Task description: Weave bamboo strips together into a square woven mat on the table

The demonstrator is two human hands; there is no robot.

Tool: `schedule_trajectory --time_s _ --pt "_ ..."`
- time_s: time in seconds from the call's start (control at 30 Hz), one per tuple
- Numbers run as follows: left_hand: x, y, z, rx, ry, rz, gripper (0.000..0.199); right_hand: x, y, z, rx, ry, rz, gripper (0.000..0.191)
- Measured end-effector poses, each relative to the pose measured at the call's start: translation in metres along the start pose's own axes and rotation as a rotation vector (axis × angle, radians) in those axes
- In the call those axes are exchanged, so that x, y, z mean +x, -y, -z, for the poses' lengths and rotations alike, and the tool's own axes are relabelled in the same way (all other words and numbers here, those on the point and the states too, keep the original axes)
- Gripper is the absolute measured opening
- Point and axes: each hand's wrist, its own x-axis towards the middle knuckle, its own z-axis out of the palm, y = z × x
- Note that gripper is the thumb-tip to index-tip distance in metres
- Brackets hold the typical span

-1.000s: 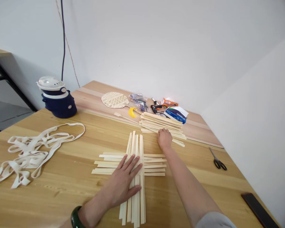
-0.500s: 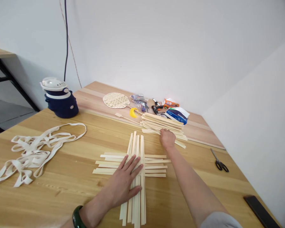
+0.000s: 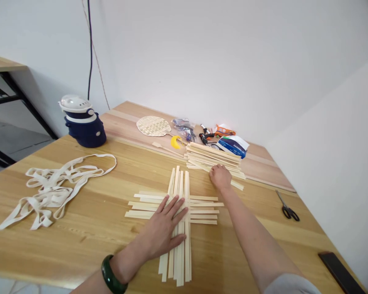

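My left hand point(image 3: 168, 224) lies flat with fingers spread on a cross of pale flat bamboo strips point(image 3: 180, 261). The lengthwise strips run over and under the crosswise ones, but my palm hides part of the crossing. My right hand point(image 3: 221, 177) is at the near edge of a stack of loose strips point(image 3: 214, 155). Its fingers are closed on one bamboo strip point(image 3: 201, 165), which pokes out to both sides of the hand; the fingertips are partly hidden.
White cloth tape point(image 3: 58, 192) lies tangled at left near a blue jug point(image 3: 87, 128). Beyond are a woven fan point(image 3: 153, 126), a yellow crescent piece point(image 3: 175, 142), a glue gun point(image 3: 205, 136) and a blue tissue pack point(image 3: 233, 146). Scissors point(image 3: 287, 209) and a black phone point(image 3: 340, 271) lie right.
The view has shifted a little, moving everything slightly right and up. Near my right hand, one strip's left end now stands out more from the stack. My left hand stays on the cross.
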Motion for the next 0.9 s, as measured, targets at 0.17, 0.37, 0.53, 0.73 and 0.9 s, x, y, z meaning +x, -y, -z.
schedule_trajectory --time_s 0.17,0.37,0.53,0.73,0.9 --pt "0.001 -0.002 0.004 -0.023 0.043 0.031 0.065 -0.001 -0.003 0.007 0.071 -0.028 -0.019 0.025" --pt "0.002 -0.002 0.007 -0.076 0.091 0.051 0.066 -0.011 -0.012 0.036 0.184 -0.158 0.001 0.029" --pt "0.001 -0.004 0.006 -0.06 0.075 0.047 0.065 -0.063 -0.006 0.052 0.639 -0.125 0.008 0.029" --pt "0.001 -0.004 0.016 -0.07 0.115 0.053 0.057 -0.126 0.007 0.055 1.071 0.259 -0.145 0.035" --pt "0.003 0.0 0.019 -0.098 0.109 0.042 0.053 -0.144 0.002 0.048 1.109 0.283 -0.2 0.038"
